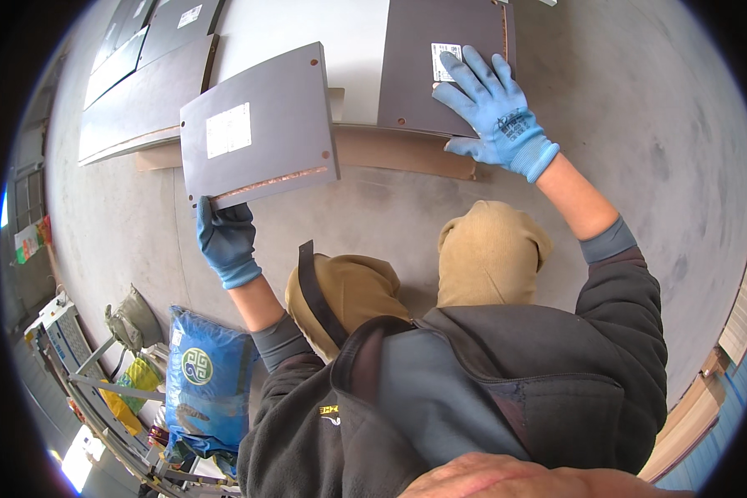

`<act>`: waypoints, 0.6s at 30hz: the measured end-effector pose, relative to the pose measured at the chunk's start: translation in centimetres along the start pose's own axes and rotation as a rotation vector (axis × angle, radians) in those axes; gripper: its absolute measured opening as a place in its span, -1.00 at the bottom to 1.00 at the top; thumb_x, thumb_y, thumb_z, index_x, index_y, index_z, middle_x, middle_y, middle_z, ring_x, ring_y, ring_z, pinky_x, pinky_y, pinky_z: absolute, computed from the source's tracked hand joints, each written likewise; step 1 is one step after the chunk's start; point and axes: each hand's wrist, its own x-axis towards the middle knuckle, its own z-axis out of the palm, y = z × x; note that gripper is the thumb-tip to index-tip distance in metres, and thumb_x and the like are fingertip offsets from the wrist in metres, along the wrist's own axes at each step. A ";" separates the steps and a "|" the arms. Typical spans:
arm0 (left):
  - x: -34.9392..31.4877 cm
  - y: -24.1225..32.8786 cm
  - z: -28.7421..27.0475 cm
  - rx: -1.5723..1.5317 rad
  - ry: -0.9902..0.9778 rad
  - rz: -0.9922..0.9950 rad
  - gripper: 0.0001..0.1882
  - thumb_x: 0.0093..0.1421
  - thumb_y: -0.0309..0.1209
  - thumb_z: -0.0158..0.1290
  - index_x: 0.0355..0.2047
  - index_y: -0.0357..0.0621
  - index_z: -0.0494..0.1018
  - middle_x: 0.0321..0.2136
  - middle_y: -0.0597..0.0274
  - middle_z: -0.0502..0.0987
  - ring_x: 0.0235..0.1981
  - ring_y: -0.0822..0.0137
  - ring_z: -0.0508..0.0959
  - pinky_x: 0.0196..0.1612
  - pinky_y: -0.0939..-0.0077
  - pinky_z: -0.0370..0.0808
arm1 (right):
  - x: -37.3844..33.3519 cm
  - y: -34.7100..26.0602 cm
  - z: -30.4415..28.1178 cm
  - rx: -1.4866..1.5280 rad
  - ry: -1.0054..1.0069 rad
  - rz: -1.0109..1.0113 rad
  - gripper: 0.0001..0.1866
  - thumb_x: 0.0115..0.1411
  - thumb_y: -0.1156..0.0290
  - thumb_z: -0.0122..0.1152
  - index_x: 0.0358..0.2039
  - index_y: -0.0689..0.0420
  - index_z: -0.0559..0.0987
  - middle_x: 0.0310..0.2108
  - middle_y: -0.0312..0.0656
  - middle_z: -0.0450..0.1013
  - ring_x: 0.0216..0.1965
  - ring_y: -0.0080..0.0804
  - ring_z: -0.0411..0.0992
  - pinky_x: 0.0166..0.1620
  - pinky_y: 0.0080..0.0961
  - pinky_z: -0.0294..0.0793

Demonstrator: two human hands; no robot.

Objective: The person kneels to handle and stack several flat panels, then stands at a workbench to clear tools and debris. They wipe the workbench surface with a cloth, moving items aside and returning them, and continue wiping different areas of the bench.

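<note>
My left hand (227,242), in a blue work glove, is closed on the near left corner of a grey board (282,124). That board is tilted and raised in front of the stack, with a white label, round holes near its corners and a bare brown groove along its near edge. My right hand (506,124), gloved the same way, rests with fingers spread on a second grey board (407,83). This one lies flat on the stack, and my fingertips cover part of its white label (446,62).
A pale board (361,50) lies beside the second grey board, above brown cardboard (402,153). More dark boards (153,91) lie at the far left. A blue plastic bag (207,373) and a metal frame (108,390) stand at the lower left. Long wooden pieces (689,419) lie at the right.
</note>
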 end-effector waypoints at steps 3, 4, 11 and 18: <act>0.1 -0.1 -0.1 -0.029 -0.041 -0.010 -0.66 0.52 -0.39 0.03 0.23 -0.20 0.53 0.12 0.04 0.69 0.09 0.15 0.73 0.13 0.08 0.72 | 0.1 -0.3 0.2 -0.010 0.017 0.011 -0.12 0.00 -0.11 0.57 0.34 -0.14 0.51 0.55 0.01 0.14 0.59 0.11 0.00 0.55 0.27 -0.07; 0.1 -0.1 -0.2 -0.007 -0.080 -0.015 -0.65 0.52 -0.39 0.02 0.23 -0.20 0.53 0.13 0.03 0.69 0.09 0.15 0.72 0.14 0.08 0.72 | 0.2 -0.5 0.3 -0.015 0.018 0.018 -0.13 0.00 -0.09 0.57 0.34 -0.14 0.51 0.55 0.01 0.14 0.59 0.11 0.00 0.55 0.27 -0.07; 0.3 -0.1 -0.7 -0.018 -0.100 -0.020 -0.63 0.53 -0.40 0.02 0.28 -0.20 0.48 0.17 0.03 0.66 0.14 0.14 0.70 0.16 0.06 0.70 | 0.4 -0.7 0.2 -0.006 0.014 0.026 -0.15 -0.02 -0.01 0.60 0.32 -0.14 0.53 0.54 0.02 0.16 0.58 0.12 0.03 0.55 0.25 -0.07; 0.4 -0.6 -0.3 -0.037 -0.040 0.000 -0.66 0.53 -0.39 0.02 0.24 -0.17 0.51 0.13 0.07 0.68 0.10 0.18 0.71 0.12 0.10 0.72 | 0.5 -0.9 -0.1 -0.011 0.013 0.032 -0.14 -0.03 -0.01 0.60 0.32 -0.14 0.52 0.55 0.03 0.15 0.57 0.13 0.05 0.56 0.25 -0.08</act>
